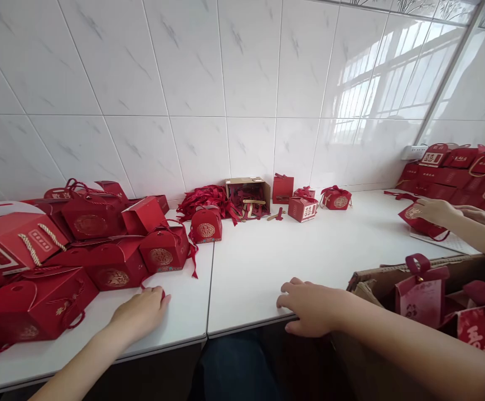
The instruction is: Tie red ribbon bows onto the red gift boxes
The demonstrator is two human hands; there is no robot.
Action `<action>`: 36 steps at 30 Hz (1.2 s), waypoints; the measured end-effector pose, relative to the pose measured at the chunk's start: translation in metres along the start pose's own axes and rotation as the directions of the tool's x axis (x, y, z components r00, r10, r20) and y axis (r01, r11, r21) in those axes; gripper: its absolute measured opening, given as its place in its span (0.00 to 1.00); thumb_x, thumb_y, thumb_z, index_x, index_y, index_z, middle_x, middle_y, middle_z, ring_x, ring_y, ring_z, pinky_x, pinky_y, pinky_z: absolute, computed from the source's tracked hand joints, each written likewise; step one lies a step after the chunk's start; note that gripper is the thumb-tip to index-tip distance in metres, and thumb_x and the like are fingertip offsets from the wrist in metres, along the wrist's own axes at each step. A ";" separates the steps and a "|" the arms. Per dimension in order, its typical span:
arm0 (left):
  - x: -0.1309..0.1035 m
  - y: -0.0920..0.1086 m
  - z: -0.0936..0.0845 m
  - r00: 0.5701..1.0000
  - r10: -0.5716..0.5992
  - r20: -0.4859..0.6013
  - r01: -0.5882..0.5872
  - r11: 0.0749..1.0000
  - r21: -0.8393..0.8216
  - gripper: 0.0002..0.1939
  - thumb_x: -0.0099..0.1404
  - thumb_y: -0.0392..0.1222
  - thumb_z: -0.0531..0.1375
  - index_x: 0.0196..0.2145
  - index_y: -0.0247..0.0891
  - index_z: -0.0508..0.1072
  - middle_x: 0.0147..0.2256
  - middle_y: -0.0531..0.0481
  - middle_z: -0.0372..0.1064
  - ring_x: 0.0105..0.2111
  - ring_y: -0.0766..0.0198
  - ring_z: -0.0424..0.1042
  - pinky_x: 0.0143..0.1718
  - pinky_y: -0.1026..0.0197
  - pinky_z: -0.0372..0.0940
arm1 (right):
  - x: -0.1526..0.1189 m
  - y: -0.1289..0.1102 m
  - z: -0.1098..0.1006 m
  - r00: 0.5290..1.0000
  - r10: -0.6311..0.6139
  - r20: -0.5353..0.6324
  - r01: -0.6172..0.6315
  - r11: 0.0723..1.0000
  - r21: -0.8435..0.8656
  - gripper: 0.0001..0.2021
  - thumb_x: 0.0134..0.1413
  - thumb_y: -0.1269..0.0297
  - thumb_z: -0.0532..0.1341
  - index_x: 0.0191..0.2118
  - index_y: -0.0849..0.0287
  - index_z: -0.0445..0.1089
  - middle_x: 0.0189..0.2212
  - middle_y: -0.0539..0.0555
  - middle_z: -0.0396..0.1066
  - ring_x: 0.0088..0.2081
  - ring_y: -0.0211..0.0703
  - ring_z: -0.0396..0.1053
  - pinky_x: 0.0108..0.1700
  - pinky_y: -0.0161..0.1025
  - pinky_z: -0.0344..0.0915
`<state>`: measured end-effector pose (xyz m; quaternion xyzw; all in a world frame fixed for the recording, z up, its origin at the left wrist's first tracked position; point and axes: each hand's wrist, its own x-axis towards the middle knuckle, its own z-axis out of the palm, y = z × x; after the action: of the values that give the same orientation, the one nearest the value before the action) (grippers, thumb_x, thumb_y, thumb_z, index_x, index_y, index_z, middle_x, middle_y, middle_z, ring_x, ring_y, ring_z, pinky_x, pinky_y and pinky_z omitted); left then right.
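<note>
My left hand [142, 312] is closed on a bit of red ribbon [147, 281] on the white table, just in front of a red gift box [115, 262] with a gold emblem. Further left lies a pile of red gift boxes [33, 303], some with cord handles. Over the table's front edge is my right hand [309, 306], fingers apart and holding nothing. A small red box [205, 224] with a gold emblem stands beyond my hands, beside a heap of red ribbons [207, 199].
An open carton [248, 184] of ribbon pieces stands by the wall, with small red boxes [303, 209] to its right. A large cardboard box [362, 281] holds bags at the right. Another person's hands [439, 214] hold a red box [418, 220] near stacked boxes [447, 175].
</note>
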<state>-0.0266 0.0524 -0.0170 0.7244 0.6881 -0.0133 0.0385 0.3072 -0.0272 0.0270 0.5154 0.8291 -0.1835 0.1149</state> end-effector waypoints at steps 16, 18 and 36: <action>-0.070 0.132 -0.018 0.841 0.521 -0.146 -0.518 0.698 -0.495 0.10 0.67 0.42 0.44 0.33 0.40 0.62 0.26 0.51 0.68 0.23 0.65 0.66 0.24 0.64 0.55 | 0.024 -0.044 0.004 0.988 0.085 0.129 -0.140 0.142 0.980 0.31 0.47 0.33 0.49 0.32 0.62 0.67 0.33 0.59 0.70 0.31 0.42 0.69 0.36 0.40 0.64; -0.073 0.134 -0.016 0.829 0.529 -0.182 -0.553 0.728 -0.406 0.09 0.67 0.40 0.43 0.32 0.40 0.60 0.23 0.52 0.67 0.21 0.65 0.64 0.22 0.64 0.52 | 0.024 -0.041 0.005 0.979 0.051 0.197 -0.200 0.075 0.977 0.32 0.47 0.33 0.47 0.33 0.62 0.66 0.31 0.58 0.69 0.28 0.41 0.69 0.35 0.41 0.64; -0.097 0.129 0.028 0.532 0.817 -0.223 -0.841 0.540 -0.031 0.07 0.56 0.29 0.48 0.28 0.40 0.56 0.20 0.53 0.63 0.18 0.65 0.62 0.20 0.63 0.51 | 0.027 -0.035 0.002 0.994 0.107 0.012 0.026 -0.342 0.939 0.08 0.55 0.63 0.55 0.29 0.61 0.66 0.29 0.50 0.69 0.30 0.34 0.67 0.37 0.33 0.57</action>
<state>0.0980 -0.0526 -0.0328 0.9576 0.2610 0.1190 0.0258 0.2633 -0.0198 0.0216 0.4256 0.3105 -0.7587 -0.3832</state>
